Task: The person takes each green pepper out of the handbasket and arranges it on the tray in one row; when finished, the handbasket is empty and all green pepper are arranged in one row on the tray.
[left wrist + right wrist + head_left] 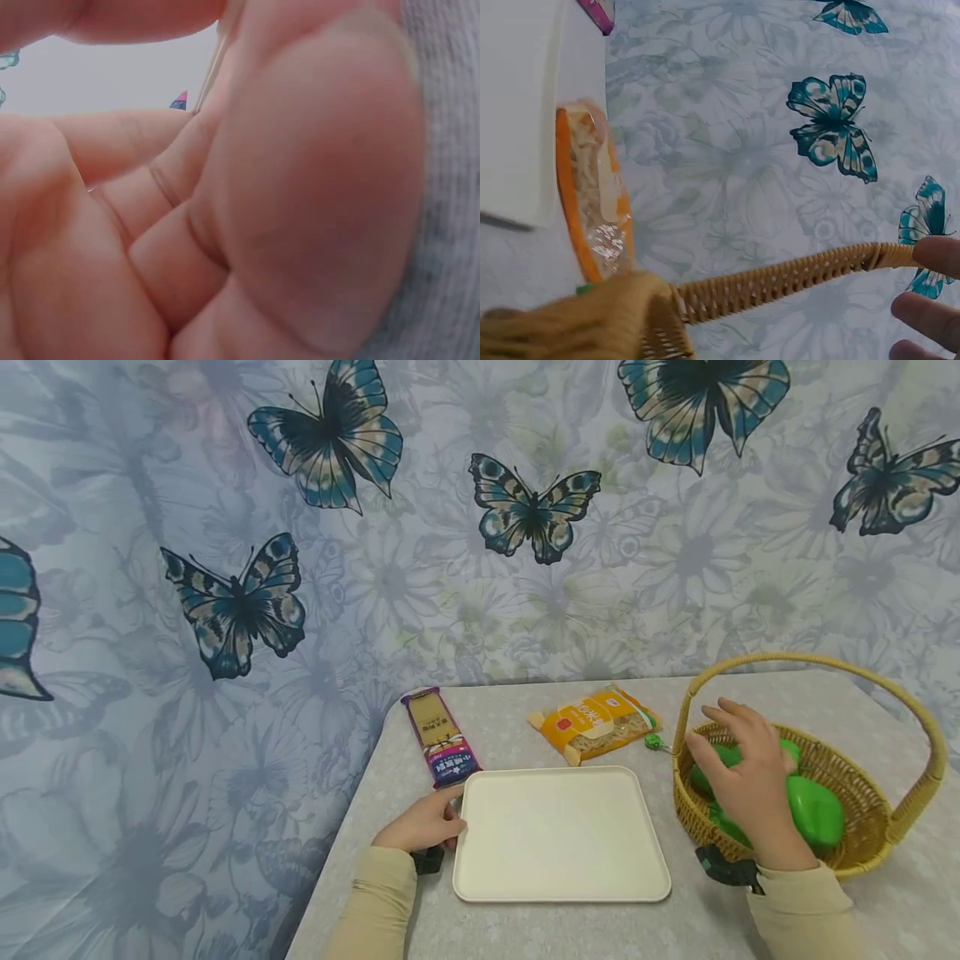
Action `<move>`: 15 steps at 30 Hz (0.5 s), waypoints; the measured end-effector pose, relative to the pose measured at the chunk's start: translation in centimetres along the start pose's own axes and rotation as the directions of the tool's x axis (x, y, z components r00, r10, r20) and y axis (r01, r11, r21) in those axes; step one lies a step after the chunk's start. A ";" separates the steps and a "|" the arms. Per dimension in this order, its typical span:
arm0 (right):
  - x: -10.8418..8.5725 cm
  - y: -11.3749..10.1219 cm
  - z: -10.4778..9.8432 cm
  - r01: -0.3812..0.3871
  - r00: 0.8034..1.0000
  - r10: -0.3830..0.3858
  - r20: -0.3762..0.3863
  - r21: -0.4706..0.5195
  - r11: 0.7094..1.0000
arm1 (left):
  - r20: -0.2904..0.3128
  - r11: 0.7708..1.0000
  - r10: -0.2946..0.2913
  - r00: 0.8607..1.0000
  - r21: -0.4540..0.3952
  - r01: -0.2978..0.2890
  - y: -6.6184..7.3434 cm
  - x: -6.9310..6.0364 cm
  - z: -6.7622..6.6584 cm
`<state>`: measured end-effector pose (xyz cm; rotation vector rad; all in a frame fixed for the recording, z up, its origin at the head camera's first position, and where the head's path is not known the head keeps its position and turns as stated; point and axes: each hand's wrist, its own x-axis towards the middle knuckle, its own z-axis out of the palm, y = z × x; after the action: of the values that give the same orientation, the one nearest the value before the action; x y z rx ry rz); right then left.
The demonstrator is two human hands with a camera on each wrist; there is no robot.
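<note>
1. Pale floral backdrop [480,627], printed with large teal-and-black butterflies, rises behind a light, mottled desk [555,935] in the head view.
2. Between the two hands lies the white tray [562,835], a smooth, shallow rectangle with rounded corners and a thin raised rim; its long axis runs crosswise, from the left hand [426,821] toward the right.
3. The left hand touches the tray's near short side, its index finger pointing toward the far corner; whether it pinches the rim, I cannot tell.
4. Open, fingers spread and thumb apart, the right hand [753,772] is over the woven tan basket [862,802], whose arched handle stands upright and whose oval slants away toward the left. Glossy, rounded green items [815,812] sit inside, beneath and beside that hand.
5. Just beyond the left hand, a slim noodle packet [442,739] points away and slightly left. Farther out, between the hands, a crinkled orange packet [597,724] slants away rightward.
6. Left wrist view: bent, creased fingers and a blurred thumb fill most of it, with a thin pale edge beside them.
7. Right wrist view: fingertips overlap the handle's tightly wound strands; contact is unclear. The orange packet's clear, shiny window shows pale contents.
</note>
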<state>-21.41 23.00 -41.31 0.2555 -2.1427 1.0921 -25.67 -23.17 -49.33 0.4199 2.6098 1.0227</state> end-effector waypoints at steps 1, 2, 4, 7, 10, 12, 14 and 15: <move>0.6 0.2 -0.6 -0.037 0.999 0.037 0.017 -0.014 0.999 | -0.001 1.000 -0.001 1.000 0.002 0.001 0.0 0.1 0.0; 1.3 0.4 -1.1 -0.080 0.996 0.081 0.042 -0.024 0.996 | -0.001 1.000 -0.003 1.000 0.005 0.003 0.0 0.2 0.1; 2.7 1.0 -2.2 -0.178 0.977 0.181 0.109 -0.037 0.983 | 0.000 1.000 -0.004 1.000 0.007 0.004 -0.1 0.3 0.1; 4.7 2.3 -3.0 -0.307 0.920 0.309 0.241 -0.047 0.951 | -0.005 1.000 -0.007 1.000 0.010 0.007 -0.1 0.3 0.1; 5.9 4.2 -2.7 -0.367 0.872 0.361 0.332 -0.047 0.929 | -0.019 1.000 -0.002 1.000 0.006 0.002 -0.1 0.3 0.0; 6.0 5.6 -2.3 -0.397 0.851 0.381 0.360 -0.033 0.917 | -0.021 1.000 -0.003 1.000 0.006 0.003 -0.1 0.3 0.0; 5.6 6.6 -2.0 -0.422 0.839 0.394 0.377 -0.007 0.906 | -0.012 1.000 0.001 1.000 0.002 -0.001 -0.1 0.3 0.0; 5.4 7.0 -1.9 -0.431 0.836 0.399 0.376 -0.001 0.903 | -0.011 1.000 0.004 1.000 0.003 -0.004 -0.1 0.3 0.0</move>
<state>-27.59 29.54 -41.36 0.0264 -2.5697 1.4803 -25.96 -23.14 -49.50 0.4217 2.6210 1.0260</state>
